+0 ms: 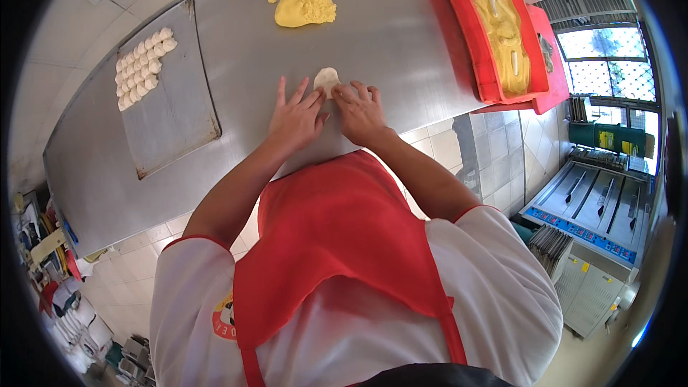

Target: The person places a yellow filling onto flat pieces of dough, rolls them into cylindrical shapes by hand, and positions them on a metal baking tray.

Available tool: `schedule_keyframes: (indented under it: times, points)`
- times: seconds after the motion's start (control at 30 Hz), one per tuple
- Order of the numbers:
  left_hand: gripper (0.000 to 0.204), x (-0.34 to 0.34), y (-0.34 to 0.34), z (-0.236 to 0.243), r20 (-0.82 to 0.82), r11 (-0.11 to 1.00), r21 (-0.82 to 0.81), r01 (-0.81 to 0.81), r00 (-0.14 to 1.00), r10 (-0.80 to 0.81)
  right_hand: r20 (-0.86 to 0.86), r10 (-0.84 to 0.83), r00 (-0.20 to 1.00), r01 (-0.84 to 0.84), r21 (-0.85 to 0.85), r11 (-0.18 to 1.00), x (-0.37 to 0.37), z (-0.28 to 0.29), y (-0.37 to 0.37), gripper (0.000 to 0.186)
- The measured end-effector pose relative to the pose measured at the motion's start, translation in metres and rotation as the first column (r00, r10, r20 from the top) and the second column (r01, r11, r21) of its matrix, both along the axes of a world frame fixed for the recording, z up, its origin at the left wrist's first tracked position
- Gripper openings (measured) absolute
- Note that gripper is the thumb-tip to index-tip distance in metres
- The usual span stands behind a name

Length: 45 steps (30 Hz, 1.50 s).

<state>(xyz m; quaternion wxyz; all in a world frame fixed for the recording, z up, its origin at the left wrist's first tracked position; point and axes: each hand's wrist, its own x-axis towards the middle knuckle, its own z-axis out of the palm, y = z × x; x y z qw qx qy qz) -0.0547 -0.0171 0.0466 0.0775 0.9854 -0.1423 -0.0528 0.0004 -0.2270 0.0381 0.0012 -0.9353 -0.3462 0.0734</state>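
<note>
A flattened, pale oval piece of dough [327,79] lies on the steel table, just beyond my fingertips. My left hand [296,119] is at its left edge, with the fingers spread apart and the index finger touching or almost touching the dough. On the other side, my right hand [360,110] has its fingers bent and closed on the dough's lower right edge. The underside of that grip is hidden. Farther back on the table sits a mound of yellow filling [304,7], smooth at the left and crumbly at the right.
To the left, a metal tray [172,111] holds rows of small white dough balls [143,68]. At the far right of the steel table [244,50], a red container [481,64] holds a yellow mass with pale stick-like pieces. Equipment with a blue control strip [580,233] stands off to the right.
</note>
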Motion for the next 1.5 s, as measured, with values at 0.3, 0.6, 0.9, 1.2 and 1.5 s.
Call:
schedule_keyframes:
  times: [0.3, 0.6, 0.9, 1.2, 1.5]
  points:
    - [0.060, -0.027, 0.023, -0.030, 0.032, 0.992, -0.127, -0.017, 0.999, 0.021, -0.214, -0.038, 0.976, 0.059, 0.095, 0.994, 0.028, 0.024, 0.002, 0.047]
    - [0.056, -0.021, 0.026, -0.032, 0.028, 0.978, -0.203, -0.051, 0.998, 0.058, -0.380, -0.272, 0.884, 0.451, 0.543, 0.708, 0.244, -0.013, 0.063, 0.048]
    - [0.055, -0.022, 0.026, -0.030, -0.027, 0.961, -0.246, -0.123, 0.992, 0.120, -0.206, -0.296, 0.933, 0.355, 0.379, 0.854, 0.256, -0.025, 0.086, 0.035]
    - [0.058, -0.020, 0.028, -0.030, -0.013, 0.957, -0.266, -0.114, 0.993, 0.115, -0.765, -0.070, 0.641, 0.766, 0.630, 0.128, 0.233, -0.030, 0.063, 0.025]
    - [0.057, -0.019, 0.027, -0.029, 0.024, 0.967, -0.238, -0.090, 0.995, 0.099, -0.745, -0.028, 0.666, 0.744, 0.662, 0.088, 0.231, -0.027, 0.053, 0.035]
